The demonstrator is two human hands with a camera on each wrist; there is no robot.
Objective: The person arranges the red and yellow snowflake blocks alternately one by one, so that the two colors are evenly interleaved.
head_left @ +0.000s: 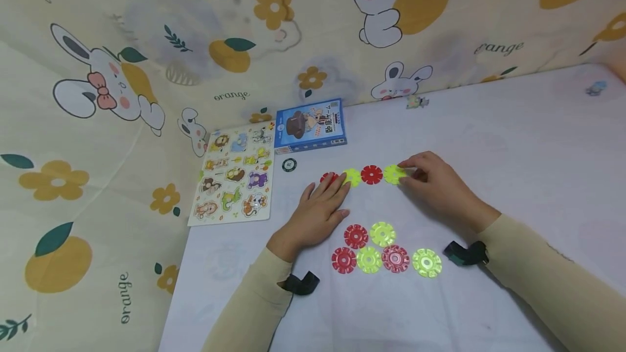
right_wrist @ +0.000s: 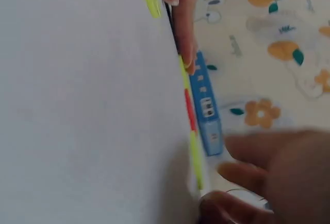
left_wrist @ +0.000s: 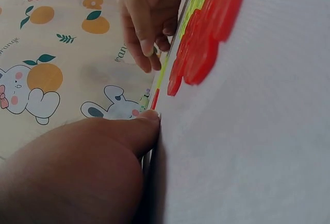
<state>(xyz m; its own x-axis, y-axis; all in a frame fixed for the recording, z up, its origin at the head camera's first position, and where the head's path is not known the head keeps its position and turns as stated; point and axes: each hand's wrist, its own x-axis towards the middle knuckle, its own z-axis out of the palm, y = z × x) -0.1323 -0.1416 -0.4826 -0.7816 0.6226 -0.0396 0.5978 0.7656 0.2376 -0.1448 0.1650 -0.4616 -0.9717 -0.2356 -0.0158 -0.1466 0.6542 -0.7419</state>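
A row of notched plastic discs, red and yellow-green by turns, lies flat on the white cloth. My left hand (head_left: pixel 320 213) rests at the row's left end, its straight fingers over a red disc (head_left: pixel 329 177) and the edge of a yellow-green disc (head_left: pixel 352 178). Another red disc (head_left: pixel 371 175) shows fully in the middle. At the right end, my right hand (head_left: pixel 437 186) has its fingertips at the edge of a yellow-green disc (head_left: pixel 393 174), thumb and fingers apart. In the right wrist view, that row (right_wrist: pixel 190 110) appears edge-on, with the right fingers blurred above it.
Closer to me lie several more discs, among them a red disc (head_left: pixel 355 236) and a separate yellow-green disc (head_left: pixel 427 263). Behind the left hand are a black round chip (head_left: pixel 289 165), a blue game box (head_left: pixel 310 125) and an animal picture board (head_left: pixel 235 173). A patterned cloth wall (head_left: pixel 195 91) rises behind.
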